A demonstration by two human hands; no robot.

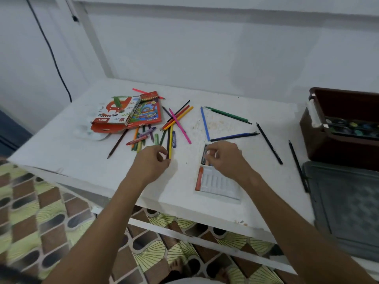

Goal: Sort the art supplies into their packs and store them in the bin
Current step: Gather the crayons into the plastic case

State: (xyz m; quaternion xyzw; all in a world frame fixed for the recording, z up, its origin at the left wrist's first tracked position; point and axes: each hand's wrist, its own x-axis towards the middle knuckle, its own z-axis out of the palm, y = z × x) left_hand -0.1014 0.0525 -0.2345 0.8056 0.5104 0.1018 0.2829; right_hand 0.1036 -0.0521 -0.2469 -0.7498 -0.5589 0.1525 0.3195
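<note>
A white plastic pastel tray (220, 185) lies near the table's front edge with an orange pastel (199, 179) in its leftmost slot. My right hand (225, 158) is over the tray's far end, fingers pinched on a pale pastel stick (208, 153). My left hand (151, 160) hovers beside a yellow pencil (170, 143), fingers curled with nothing clearly in them. Loose pastels (143, 136) and coloured pencils (178, 117) are scattered mid-table. The oil pastel box (114, 113) lies open on the coloured pencil pack (147, 113).
A brown bin (344, 128) holding paint pots stands at the right, its grey lid (346, 201) in front of it. Blue, green and black pencils (227, 115) lie spread on the right half of the white table (82, 156). A white palette (90, 134) sits under the boxes.
</note>
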